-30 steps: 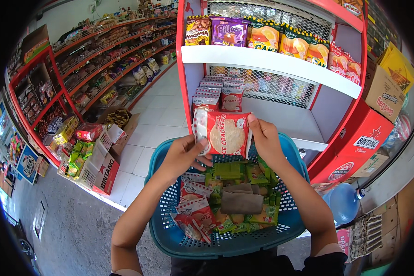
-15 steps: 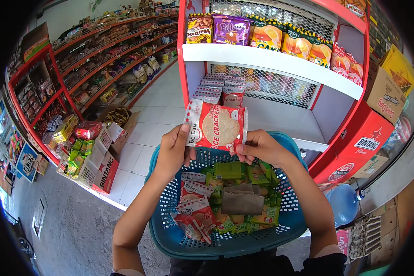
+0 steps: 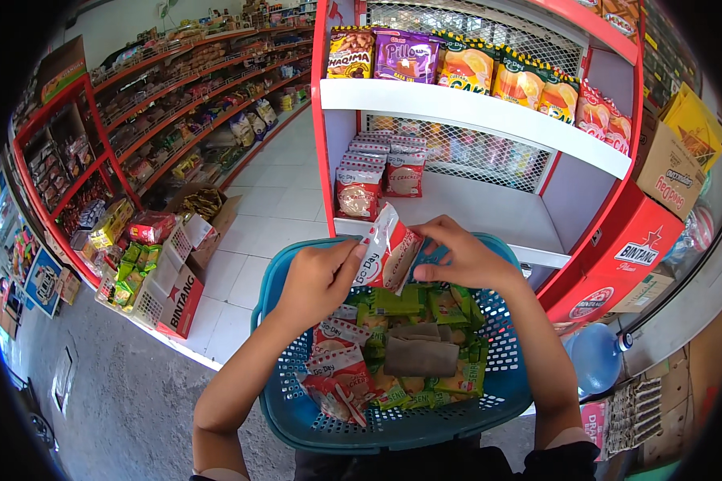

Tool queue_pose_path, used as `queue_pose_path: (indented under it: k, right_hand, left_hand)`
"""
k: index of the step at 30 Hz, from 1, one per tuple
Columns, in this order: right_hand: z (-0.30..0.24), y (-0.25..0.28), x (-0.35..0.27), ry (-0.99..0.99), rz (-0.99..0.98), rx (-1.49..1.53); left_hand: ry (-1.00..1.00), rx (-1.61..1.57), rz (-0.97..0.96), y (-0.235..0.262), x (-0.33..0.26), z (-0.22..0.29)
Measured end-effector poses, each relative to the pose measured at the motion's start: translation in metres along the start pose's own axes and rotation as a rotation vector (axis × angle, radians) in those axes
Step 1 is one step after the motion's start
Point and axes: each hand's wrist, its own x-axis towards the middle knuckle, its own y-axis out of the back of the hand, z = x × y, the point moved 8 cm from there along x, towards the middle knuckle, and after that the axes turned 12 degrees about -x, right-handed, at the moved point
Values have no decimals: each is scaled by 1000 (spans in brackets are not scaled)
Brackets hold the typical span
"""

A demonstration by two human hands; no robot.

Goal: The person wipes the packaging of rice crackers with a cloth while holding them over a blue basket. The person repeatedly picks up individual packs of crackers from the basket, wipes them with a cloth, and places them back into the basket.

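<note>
A red and white cracker packet (image 3: pixel 391 252) is gripped by both hands above a blue plastic basket (image 3: pixel 425 429). My left hand (image 3: pixel 321 276) pinches its left edge, and my right hand (image 3: pixel 461 256) holds its right side. The packet is tilted, with one narrow end pointing up. Inside the basket lie several green snack packets (image 3: pixel 425 309), more red and white packets (image 3: pixel 337 377) and a grey-brown packet (image 3: pixel 419 353). On the white shelf (image 3: pixel 489 212) just beyond the basket stand stacked matching cracker packets (image 3: pixel 359 188).
The red-framed shelf unit has an upper shelf (image 3: pixel 473 112) lined with yellow, purple and brown snack bags. Long red shelving (image 3: pixel 176 112) runs along the left aisle. White crates (image 3: pixel 164 276) of goods sit on the tiled floor at left. A cardboard box (image 3: pixel 670 164) stands at right.
The packet was held flat and facing me, up near the shelf. Both hands have brought it down toward the basket and turned it edge-on and tilted.
</note>
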Motion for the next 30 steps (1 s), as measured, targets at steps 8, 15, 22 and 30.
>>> queue_pose_path:
  k: [8, 15, 22, 30]
  right_hand:
    - [-32, -2, -7, 180, 11, 49]
    - [53, 92, 13, -103, 598, 182]
    - [159, 93, 97, -125, 583, -40]
    - [222, 25, 159, -143, 431, -181]
  left_hand:
    - [-127, 57, -16, 3, -6, 14]
    - [-63, 308, 156, 21, -1, 8]
    - [-75, 262, -88, -11, -3, 10]
    - [79, 299, -270, -25, 2, -10]
